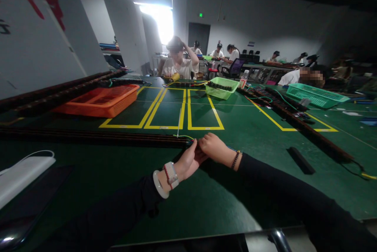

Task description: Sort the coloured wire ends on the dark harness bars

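A long dark bar (97, 138), which looks like a wiring harness, lies across the table from the left. Thin coloured wires (188, 139) come out of its right end. My left hand (189, 162) is at that end, palm turned up, its thumb and fingers closed on the wires. Against it, my right hand (216, 149) is curled into a fist with the fingertips pinched at the same wires. A bit of blue wire shows behind the right wrist. The exact grip point is hidden between the two hands.
An orange basket (118, 105) stands at left, beside more dark bars (59, 91). A light green basket (219, 92) and a teal basket (318, 97) stand farther back. Another long bar (312, 130) and a short black strip (300, 160) lie at right. A person (179, 61) sits opposite.
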`<state>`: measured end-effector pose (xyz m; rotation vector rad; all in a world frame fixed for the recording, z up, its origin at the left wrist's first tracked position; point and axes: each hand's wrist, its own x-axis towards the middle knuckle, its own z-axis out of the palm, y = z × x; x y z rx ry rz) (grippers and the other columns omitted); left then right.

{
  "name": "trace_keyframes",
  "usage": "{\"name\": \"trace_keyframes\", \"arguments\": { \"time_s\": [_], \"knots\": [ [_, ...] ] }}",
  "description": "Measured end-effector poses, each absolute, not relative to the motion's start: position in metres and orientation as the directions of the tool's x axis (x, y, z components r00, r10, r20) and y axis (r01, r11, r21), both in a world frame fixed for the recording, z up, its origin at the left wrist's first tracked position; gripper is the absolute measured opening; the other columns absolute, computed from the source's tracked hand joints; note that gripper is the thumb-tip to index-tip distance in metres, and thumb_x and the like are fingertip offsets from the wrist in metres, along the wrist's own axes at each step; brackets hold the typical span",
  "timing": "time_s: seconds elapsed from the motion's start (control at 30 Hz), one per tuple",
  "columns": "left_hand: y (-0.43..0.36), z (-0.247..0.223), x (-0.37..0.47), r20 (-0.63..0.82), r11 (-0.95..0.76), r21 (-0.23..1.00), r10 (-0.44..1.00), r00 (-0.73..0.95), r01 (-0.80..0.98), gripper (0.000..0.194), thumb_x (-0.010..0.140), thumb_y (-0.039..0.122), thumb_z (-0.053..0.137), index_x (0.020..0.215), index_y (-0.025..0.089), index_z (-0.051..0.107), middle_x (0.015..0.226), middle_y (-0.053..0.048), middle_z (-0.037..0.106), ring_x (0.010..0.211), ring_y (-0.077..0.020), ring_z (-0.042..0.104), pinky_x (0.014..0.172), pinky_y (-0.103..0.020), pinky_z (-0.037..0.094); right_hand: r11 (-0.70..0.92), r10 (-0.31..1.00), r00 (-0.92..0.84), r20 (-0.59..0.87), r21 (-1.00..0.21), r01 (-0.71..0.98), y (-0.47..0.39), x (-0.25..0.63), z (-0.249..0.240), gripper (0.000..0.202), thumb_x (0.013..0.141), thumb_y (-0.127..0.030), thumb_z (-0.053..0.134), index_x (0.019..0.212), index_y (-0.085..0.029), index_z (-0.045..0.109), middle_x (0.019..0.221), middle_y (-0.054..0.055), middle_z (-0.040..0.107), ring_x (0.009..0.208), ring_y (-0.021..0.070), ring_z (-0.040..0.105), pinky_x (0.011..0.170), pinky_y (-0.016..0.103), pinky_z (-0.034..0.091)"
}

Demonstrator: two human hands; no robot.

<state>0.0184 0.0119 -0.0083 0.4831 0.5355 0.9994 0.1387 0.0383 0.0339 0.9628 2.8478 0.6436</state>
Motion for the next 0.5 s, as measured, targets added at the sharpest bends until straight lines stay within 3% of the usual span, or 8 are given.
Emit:
{"name": "trace_keyframes", "arguments": {
  "time_s": [0.17, 0.5],
  "knots": [
    [0.012, -0.005, 0.020, -0.248, 0.472, 0.555, 0.880, 0.406, -0.685, 0.019, 0.090, 0.030, 0.047, 0.081, 0.016, 0.057, 0.092, -0.006, 0.062, 0.089, -0.0140, 0.057, 0.082, -0.028, 0.047, 0.643, 0.585, -0.793, 0.168, 0.500, 0.580, 0.023, 0.137, 0.018, 0.023, 0.085, -0.003, 0.042, 0.096, -0.005, 0.062, 0.084, 0.014, 0.061, 0.072, 0.0216, 0.054, 0.062, 0.033, 0.039],
    [0.014, -0.007, 0.023, -0.294, 0.436, 0.623, 0.900, 0.322, -0.650, 0.016, 0.086, 0.026, 0.053, 0.074, 0.016, 0.054, 0.077, -0.003, 0.059, 0.077, -0.0120, 0.056, 0.072, -0.023, 0.047, 0.645, 0.576, -0.787, 0.221, 0.468, 0.604, 0.017, 0.141, 0.016, 0.022, 0.083, -0.008, 0.048, 0.100, -0.005, 0.062, 0.088, 0.013, 0.061, 0.079, 0.0234, 0.052, 0.075, 0.037, 0.042]
  ]
}}
